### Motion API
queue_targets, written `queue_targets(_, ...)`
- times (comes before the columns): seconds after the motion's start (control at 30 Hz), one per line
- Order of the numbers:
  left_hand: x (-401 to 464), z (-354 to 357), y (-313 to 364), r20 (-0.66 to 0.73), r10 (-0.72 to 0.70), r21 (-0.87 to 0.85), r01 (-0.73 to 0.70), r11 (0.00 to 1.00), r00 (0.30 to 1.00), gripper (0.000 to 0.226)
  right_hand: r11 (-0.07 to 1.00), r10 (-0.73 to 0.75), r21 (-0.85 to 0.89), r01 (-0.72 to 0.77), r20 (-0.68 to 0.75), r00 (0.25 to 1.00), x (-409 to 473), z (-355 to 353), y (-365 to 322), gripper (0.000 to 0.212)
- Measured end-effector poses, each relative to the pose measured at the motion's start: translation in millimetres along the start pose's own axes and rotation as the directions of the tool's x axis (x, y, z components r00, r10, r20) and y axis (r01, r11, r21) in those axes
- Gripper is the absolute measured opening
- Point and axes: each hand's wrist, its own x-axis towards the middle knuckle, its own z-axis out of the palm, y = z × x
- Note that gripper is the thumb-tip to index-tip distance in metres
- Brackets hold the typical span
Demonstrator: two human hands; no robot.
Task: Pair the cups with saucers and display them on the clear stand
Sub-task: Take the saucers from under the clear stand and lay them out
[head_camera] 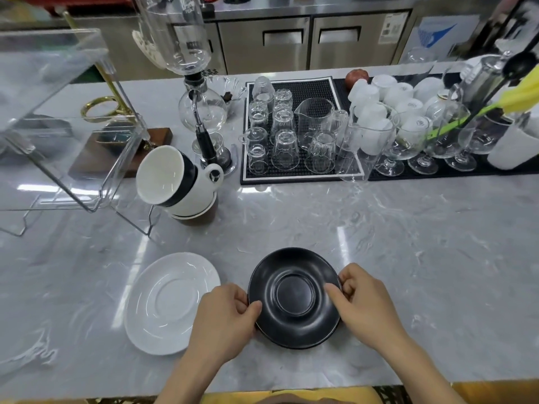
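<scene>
A black saucer (294, 298) lies on the marble counter near its front edge. My left hand (224, 313) pinches its left rim, thumb on top. My right hand (361, 298) pinches its right rim in the same way. A white saucer (169, 301) lies flat just left of it. Further back, a leaning stack of cups (178, 182) stands on the counter, white and black ones nested, on a brown base. The clear stand (67, 118) rises at the back left, and I see no cup or saucer on it.
A glass siphon coffee maker (201, 109) stands behind the cups. A black mat (300, 129) holds several upturned glasses and a glass pitcher. White cups and stemmed glasses (408, 123) crowd the back right. Steel cabinets run along the far wall.
</scene>
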Motion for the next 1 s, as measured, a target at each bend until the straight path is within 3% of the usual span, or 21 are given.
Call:
queue_targets(0.3, 3.4, -2.2, -0.1, 0.003, 0.012, 0.079, -0.012, 0.997, 1.000, 0.023, 0.999, -0.024, -0.031, 0.025, 0.030, 0.999, 0.2, 0.0, -1.1, 0.025)
queue_targets(0.47, 12.7, -8.0, 4.2, 0.102, 0.013, 0.250, -0.039, 0.968, 0.995, 0.031, 0.902, -0.056, -0.422, 0.093, 0.098, 0.994, 1.4, -7.0, -12.3, 0.031)
queue_targets(0.53, 14.5, -10.0, 5.4, 0.122, -0.004, 0.252, -0.027, 0.967, 0.992, 0.032, 0.872, -0.028, -0.484, 0.072, 0.099, 0.995, 2.9, -8.9, -16.7, 0.037)
queue_targets(0.8, 17.3, -12.7, 4.9, 0.107, 0.011, 0.213, -0.034, 0.976, 0.994, 0.034, 0.927, 0.032, -0.374, 0.010, 0.106, 0.994, 8.0, -11.5, -13.1, 0.044)
queue_targets(1.0, 31.2, -31.0, 17.7, 0.047, -0.006, 0.028, 0.005, 1.000, 0.999, 0.033, 0.977, -0.030, -0.209, 0.036, 0.034, 0.999, 24.9, -26.1, -22.9, 0.047)
